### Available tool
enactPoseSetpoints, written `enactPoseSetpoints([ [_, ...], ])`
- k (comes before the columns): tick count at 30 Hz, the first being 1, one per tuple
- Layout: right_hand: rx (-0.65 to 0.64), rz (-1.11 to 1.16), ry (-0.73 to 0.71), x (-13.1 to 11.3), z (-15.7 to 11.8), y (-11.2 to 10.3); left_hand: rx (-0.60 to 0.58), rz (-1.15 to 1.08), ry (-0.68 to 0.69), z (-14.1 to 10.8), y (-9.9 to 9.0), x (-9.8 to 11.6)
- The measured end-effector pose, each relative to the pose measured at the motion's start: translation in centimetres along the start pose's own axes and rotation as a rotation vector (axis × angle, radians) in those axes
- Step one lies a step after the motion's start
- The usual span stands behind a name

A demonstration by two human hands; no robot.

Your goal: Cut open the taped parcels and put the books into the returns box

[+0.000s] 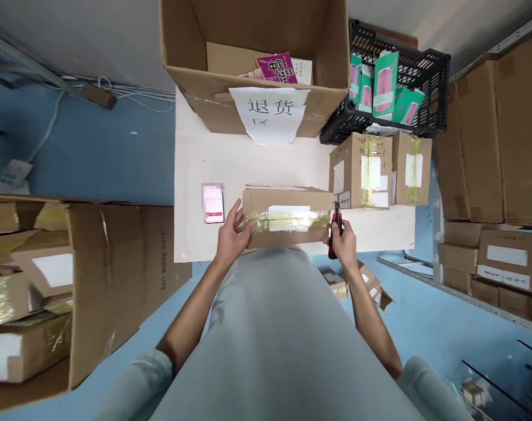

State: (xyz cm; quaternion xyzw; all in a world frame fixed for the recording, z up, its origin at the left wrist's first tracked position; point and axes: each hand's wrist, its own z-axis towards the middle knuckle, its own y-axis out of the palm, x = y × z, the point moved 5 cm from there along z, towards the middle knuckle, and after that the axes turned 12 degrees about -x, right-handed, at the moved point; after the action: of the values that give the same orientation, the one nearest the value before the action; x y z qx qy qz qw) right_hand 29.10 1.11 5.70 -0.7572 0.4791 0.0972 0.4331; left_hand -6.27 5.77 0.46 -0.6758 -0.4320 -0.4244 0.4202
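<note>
A brown cardboard box point(259, 237) bears a white label point(289, 211) and shiny, yellowish see-through tape point(259, 221). The cutter point(336, 225) is red and black. The desk point(257, 161) is white, the floor point(129, 158) blue. The phone point(213, 204) shows pale pink with a red bar. A white paper sheet point(270, 128) carries black characters; a purple packet point(277, 68), pale lettering. A black lattice crate point(438, 96) frames green-and-pink packs point(385, 85).
</note>
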Motion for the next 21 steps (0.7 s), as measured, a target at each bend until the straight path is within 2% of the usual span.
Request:
enactPoseSetpoints([
  [3, -0.011, -0.117, 0.025, -0.8, 0.0, -0.8, -0.053, -0.087, 0.017, 1.3, 0.8, -1.3],
  [5, -0.007, -0.282, 0.030, -1.9, -0.2, -1.1, -0.070, -0.143, 0.028, 1.7, 0.8, -1.6],
  [8, 0.023, -0.600, -0.067, -5.3, -1.1, -0.8, -0.070, -0.173, 0.030, 1.9, 0.5, -1.8],
  [10, -0.058, -0.767, -0.212, -8.3, -1.9, 0.7, -0.068, -0.165, 0.037, 2.1, 0.4, -1.9],
  [12, -0.222, -0.919, -0.343, -11.2, -2.4, 3.0, -0.073, -0.166, 0.046, 2.3, 0.5, -2.0],
  [15, -0.410, -1.141, -0.436, -14.4, -2.2, 6.2, -0.097, -0.169, 0.053, 2.6, 0.6, -2.2],
  [18, -0.478, -1.281, -0.482, -16.5, -1.2, 8.3, -0.121, -0.165, 0.062, 2.9, 0.6, -2.3],
  [21, -0.507, -1.344, -0.486, -17.6, -0.3, 9.1, -0.119, -0.194, 0.067, 3.0, 0.5, -2.4],
])
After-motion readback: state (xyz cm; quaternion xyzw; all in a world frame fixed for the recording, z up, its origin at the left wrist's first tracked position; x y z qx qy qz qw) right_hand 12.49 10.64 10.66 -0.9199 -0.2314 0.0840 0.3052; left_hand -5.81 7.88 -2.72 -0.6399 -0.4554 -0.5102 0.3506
